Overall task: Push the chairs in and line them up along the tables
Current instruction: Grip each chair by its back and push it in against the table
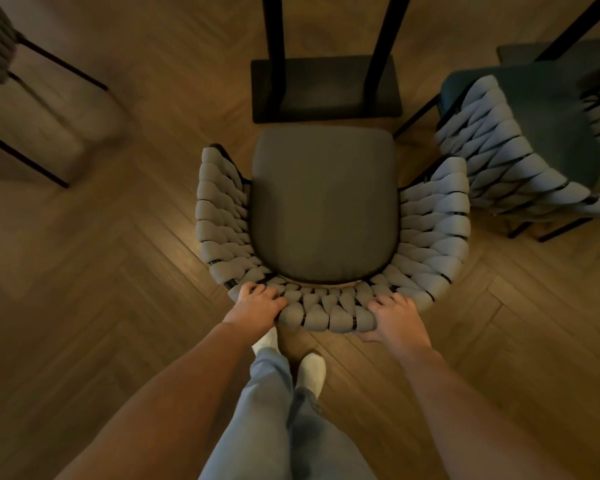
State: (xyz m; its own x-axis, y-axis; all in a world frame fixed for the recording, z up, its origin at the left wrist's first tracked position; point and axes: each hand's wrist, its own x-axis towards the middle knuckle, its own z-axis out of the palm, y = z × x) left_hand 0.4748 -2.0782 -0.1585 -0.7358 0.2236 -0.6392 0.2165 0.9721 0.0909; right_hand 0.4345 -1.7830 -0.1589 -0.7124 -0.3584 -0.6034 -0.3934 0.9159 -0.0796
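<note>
A grey chair (324, 202) with a padded seat and a woven, curved backrest stands straight below me, facing a black table base (326, 88). My left hand (257, 303) grips the top of the backrest at its left rear, fingers curled over the weave. My right hand (395, 317) grips the backrest at its right rear, thumb underneath. The seat's front edge lies just short of the base plate. The table top itself is out of view.
A second woven chair (527, 147) with a dark green seat stands close on the right, angled. Another chair (32, 109) is at the far left, blurred. My legs and white shoes (310, 372) stand behind the chair on the herringbone wood floor.
</note>
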